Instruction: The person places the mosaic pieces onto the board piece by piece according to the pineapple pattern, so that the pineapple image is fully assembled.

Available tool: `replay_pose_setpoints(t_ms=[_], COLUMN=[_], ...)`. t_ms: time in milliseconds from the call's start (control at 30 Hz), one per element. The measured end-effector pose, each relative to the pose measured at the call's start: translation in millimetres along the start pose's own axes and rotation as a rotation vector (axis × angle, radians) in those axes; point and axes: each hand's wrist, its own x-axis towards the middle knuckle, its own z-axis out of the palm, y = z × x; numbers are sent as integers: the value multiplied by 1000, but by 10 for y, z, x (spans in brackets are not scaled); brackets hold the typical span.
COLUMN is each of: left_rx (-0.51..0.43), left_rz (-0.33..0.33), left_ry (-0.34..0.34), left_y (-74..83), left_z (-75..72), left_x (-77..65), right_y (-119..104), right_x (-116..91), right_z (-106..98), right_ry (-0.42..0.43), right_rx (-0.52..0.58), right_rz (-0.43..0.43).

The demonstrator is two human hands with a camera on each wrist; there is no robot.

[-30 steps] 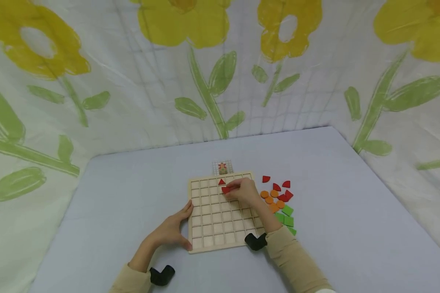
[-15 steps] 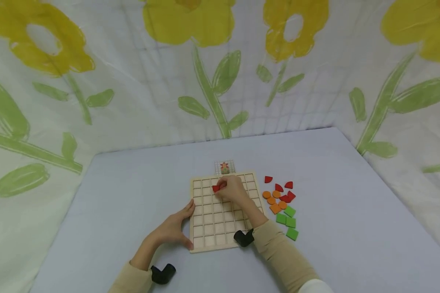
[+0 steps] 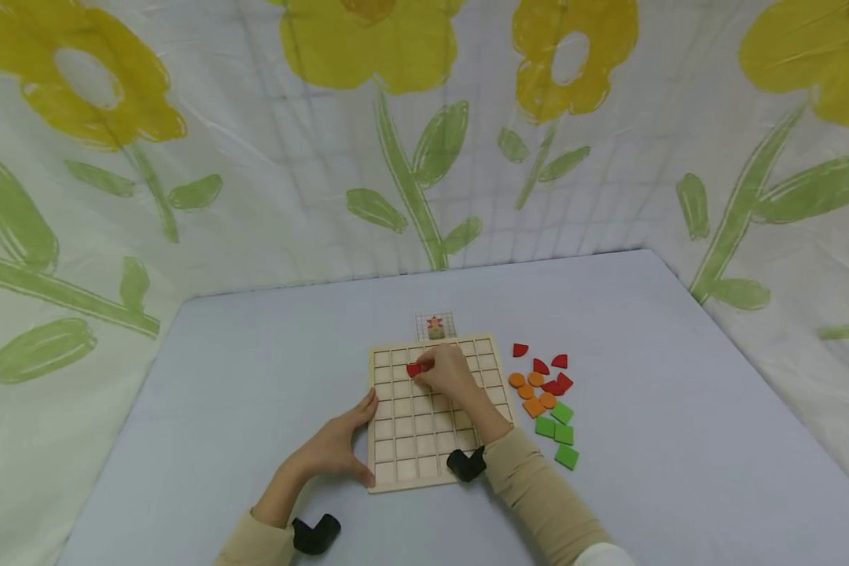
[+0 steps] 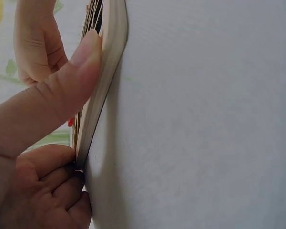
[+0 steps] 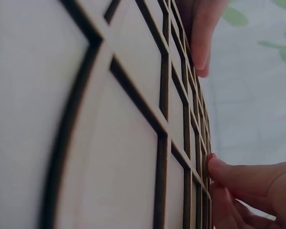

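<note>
A wooden grid board [image 3: 405, 428] with square cells lies on the table. My left hand [image 3: 336, 446] grips its left side, the thumb [image 4: 76, 76] at the near corner and the curled fingers [image 4: 52, 191] farther up the edge. Over the upper left part of the board, my right hand [image 3: 449, 376] pinches a red quarter-circle tile [image 3: 413, 369] between thumb and fingertips. In the right wrist view, a bit of the red tile [image 5: 209, 157] shows at those fingertips, right at the grid. My right hand covers several cells of the upper rows.
Against the board's far edge lies a small pattern card [image 3: 435, 327]. To the right are several loose tiles: red quarter-circles [image 3: 520, 350], orange discs [image 3: 535, 379], an orange square [image 3: 534, 407] and green squares [image 3: 567, 456]. A flower-printed curtain [image 3: 290, 196] hangs behind the table.
My right hand has moved left across the board with the red tile. A red triangle in the top row, visible a second ago, is now hidden by that hand. The left hand stays put.
</note>
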Motion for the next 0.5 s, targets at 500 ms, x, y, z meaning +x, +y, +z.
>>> replay_pose_setpoints(t_ms=[500], left_rx=[8], left_rz=[8], left_ry=[5], left_y=[27], left_z=[1], left_x=[-16], right_y=[-12], right_x=[-16], right_z=[-28], right_ry=[-18], right_rx=[-46], right_rz=[2])
